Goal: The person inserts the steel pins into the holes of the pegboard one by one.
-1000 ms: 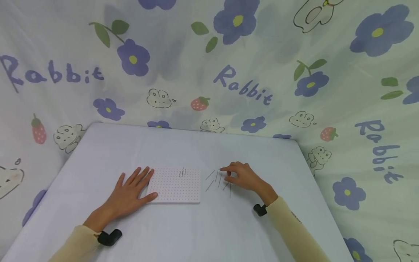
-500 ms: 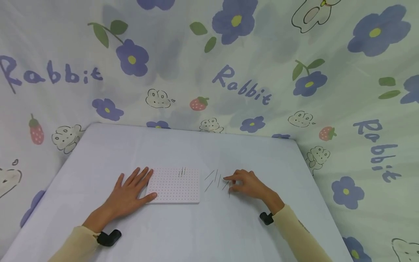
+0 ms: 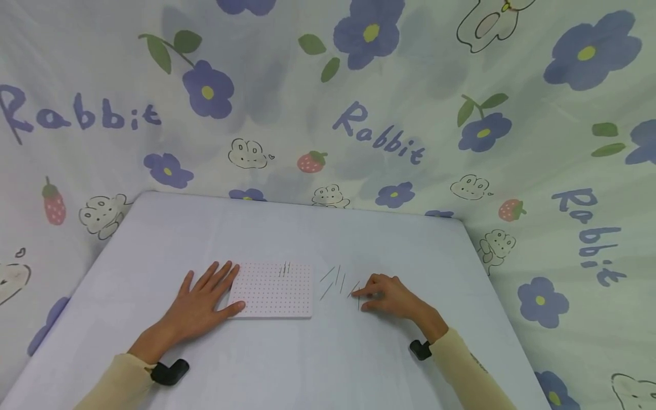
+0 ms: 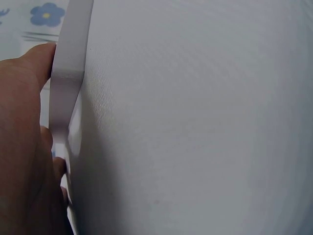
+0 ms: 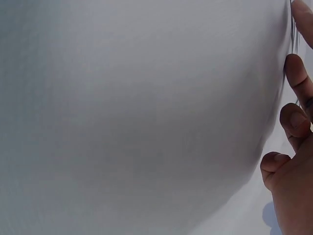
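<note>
My left hand [image 3: 192, 310] lies spread on the left edge of a white pegboard [image 3: 277, 299] covered in small holes. The thumb rests near the board's front corner; in the left wrist view the fingers are along the board's side edge [image 4: 68, 73]. Several thin dark needle-like sticks [image 3: 284, 269] stand in the board near its back edge. Right of the board, more loose thin sticks [image 3: 326, 291] lie on the table. My right hand [image 3: 392, 299] is low over the rightmost ones, index fingertip right at a slanted stick [image 3: 355, 288], thumb apart from it, other fingers curled.
A white cloth covers the table [image 3: 287, 364]. Behind and at the sides hangs a curtain [image 3: 277, 97] printed with flowers, rabbits and strawberries. A black wrist camera [image 3: 170, 373] sits at the left cuff, another camera [image 3: 420, 349] at the right.
My right hand has moved toward me and slightly right, from the back ends of the loose sticks to the rightmost ones. The left hand and the board have stayed put.
</note>
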`<state>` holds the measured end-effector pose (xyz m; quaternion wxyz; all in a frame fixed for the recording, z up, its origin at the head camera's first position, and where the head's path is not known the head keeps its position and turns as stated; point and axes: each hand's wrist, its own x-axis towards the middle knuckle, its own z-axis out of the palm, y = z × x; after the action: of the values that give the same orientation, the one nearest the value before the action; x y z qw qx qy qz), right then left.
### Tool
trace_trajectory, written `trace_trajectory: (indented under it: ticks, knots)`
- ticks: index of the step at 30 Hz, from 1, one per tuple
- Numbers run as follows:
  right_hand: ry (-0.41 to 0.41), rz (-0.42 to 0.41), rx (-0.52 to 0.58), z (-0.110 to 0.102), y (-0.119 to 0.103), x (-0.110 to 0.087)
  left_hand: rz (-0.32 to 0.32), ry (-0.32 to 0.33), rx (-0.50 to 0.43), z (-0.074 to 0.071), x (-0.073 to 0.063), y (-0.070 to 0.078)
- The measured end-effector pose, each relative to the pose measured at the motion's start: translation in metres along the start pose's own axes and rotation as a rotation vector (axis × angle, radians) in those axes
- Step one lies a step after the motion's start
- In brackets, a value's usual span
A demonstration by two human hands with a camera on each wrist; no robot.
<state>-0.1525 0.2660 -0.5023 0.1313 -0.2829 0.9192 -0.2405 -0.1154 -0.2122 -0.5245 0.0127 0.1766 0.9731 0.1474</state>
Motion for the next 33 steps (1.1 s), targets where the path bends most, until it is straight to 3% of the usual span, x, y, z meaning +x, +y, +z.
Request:
trace_trajectory:
  ticks: [8,33]
  knots:
    - [0.007,0.035,0.012,0.0018,0.0061,-0.0014,-0.004,0.002,-0.01,-0.0017,-0.0014,0.0021]
    - [0.052,0.002,-0.02,0.0035,0.0111,-0.0003,-0.006,0.007,-0.012,0.0005,-0.0019,0.0002]
